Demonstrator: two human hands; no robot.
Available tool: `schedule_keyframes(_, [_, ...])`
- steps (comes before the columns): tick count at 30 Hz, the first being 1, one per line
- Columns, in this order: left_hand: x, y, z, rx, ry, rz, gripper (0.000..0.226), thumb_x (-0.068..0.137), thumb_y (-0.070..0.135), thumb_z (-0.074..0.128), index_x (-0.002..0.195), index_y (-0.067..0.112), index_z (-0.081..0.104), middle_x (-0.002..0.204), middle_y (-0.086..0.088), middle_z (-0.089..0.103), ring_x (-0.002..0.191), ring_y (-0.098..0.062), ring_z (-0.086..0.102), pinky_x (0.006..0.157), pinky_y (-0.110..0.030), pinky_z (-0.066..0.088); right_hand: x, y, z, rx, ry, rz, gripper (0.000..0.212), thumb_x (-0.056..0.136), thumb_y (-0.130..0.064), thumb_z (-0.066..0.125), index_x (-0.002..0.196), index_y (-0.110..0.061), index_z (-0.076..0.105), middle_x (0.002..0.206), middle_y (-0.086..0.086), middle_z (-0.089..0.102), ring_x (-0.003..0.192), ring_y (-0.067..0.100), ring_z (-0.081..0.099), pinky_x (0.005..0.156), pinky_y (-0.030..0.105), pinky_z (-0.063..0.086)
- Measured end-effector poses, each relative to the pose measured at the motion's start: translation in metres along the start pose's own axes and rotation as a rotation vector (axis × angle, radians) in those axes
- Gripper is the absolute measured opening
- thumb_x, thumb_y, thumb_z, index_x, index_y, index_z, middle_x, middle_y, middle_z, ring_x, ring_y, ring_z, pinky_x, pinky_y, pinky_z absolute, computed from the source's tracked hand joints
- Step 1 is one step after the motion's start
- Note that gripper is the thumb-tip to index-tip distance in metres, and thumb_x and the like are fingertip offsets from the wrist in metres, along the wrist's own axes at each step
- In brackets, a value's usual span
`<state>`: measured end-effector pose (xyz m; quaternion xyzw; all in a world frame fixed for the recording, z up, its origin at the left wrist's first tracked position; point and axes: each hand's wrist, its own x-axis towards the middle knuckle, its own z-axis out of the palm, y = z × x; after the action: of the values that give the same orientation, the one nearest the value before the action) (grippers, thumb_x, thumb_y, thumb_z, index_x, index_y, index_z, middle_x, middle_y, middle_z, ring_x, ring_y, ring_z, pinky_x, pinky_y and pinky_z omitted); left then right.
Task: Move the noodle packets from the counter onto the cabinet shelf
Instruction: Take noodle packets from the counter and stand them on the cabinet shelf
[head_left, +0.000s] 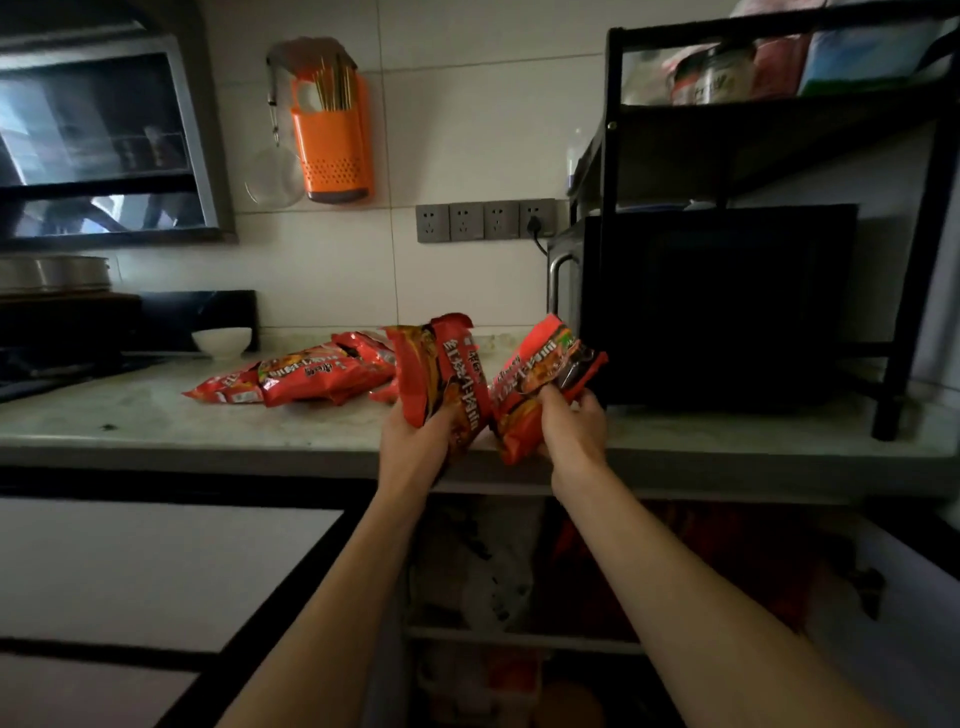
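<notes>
Left hand (415, 431) fingers clamped round one noodle packet (441, 374), right hand (571, 431) fingers pinching another packet (540, 379)

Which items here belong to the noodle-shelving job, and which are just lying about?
Job: packet in left hand, held upright; packet in right hand, tilted; packets on counter; open cabinet shelf.
Lying about: white bowl; microwave; orange holder.
</notes>
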<state>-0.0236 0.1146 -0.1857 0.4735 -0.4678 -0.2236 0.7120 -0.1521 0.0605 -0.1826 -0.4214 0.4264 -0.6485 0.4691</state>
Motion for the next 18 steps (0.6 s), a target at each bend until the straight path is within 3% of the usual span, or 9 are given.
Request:
schedule_keyframes(3, [-0.046, 0.002, -0.003, -0.078, -0.010, -0.010, 0.020, 0.085, 0.018, 0.070, 0.095, 0.036, 0.069, 0.096, 0.012, 0.075, 0.095, -0.010, 0.070, 0.084, -0.032, 0.055, -0.035, -0.001, -0.043, 0.083, -0.033, -0.053, 0.028, 0.089, -0.024, 0.062, 0.114, -0.034, 0.057, 0.118, -0.001, 0.066, 0.106, 0.018, 0.064, 0.095, 0.047, 0.053])
schedule_keyframes(7, [-0.111, -0.002, 0.003, -0.187, -0.053, -0.034, 0.021, 0.086, 0.017, 0.070, 0.098, 0.034, 0.071, 0.099, 0.011, 0.076, 0.096, -0.011, 0.071, 0.086, -0.036, 0.055, -0.073, 0.002, -0.111, 0.247, -0.099, -0.053, 0.038, 0.085, -0.012, 0.061, 0.119, -0.031, 0.062, 0.112, 0.000, 0.071, 0.103, 0.019, 0.068, 0.089, 0.045, 0.056])
schedule_keyframes(10, [-0.157, -0.015, 0.015, -0.157, -0.143, -0.011, 0.022, 0.087, 0.016, 0.069, 0.096, 0.037, 0.070, 0.100, 0.016, 0.075, 0.097, -0.007, 0.070, 0.083, -0.029, 0.054, -0.094, 0.021, -0.163, 0.328, -0.031, -0.007, 0.043, 0.083, -0.004, 0.053, 0.122, -0.022, 0.057, 0.110, 0.003, 0.067, 0.102, 0.023, 0.064, 0.077, 0.041, 0.054])
schedule_keyframes(12, [-0.186, -0.032, 0.028, -0.074, -0.249, 0.006, 0.026, 0.088, 0.012, 0.067, 0.099, 0.036, 0.068, 0.098, 0.021, 0.073, 0.095, 0.000, 0.068, 0.077, -0.016, 0.053, -0.102, 0.041, -0.196, 0.344, 0.046, 0.008, 0.045, 0.080, -0.003, 0.052, 0.121, -0.020, 0.055, 0.106, 0.005, 0.064, 0.099, 0.026, 0.062, 0.071, 0.039, 0.051])
schedule_keyframes(14, [-0.205, -0.051, 0.038, -0.019, -0.323, -0.025, 0.029, 0.088, 0.008, 0.067, 0.101, 0.034, 0.066, 0.096, 0.024, 0.073, 0.094, 0.002, 0.068, 0.074, -0.012, 0.051, -0.107, 0.062, -0.221, 0.363, 0.101, 0.019, 0.055, 0.077, -0.002, 0.052, 0.129, -0.021, 0.053, 0.113, 0.009, 0.065, 0.103, 0.028, 0.063, 0.077, 0.043, 0.055])
schedule_keyframes(18, [-0.224, -0.093, 0.063, -0.012, -0.367, -0.195, 0.026, 0.088, 0.010, 0.067, 0.105, 0.031, 0.067, 0.097, 0.013, 0.075, 0.097, -0.012, 0.070, 0.075, -0.021, 0.056, -0.110, 0.099, -0.263, 0.461, 0.136, 0.088, 0.060, 0.082, 0.007, 0.044, 0.137, -0.016, 0.050, 0.126, 0.015, 0.062, 0.114, 0.032, 0.061, 0.078, 0.043, 0.058])
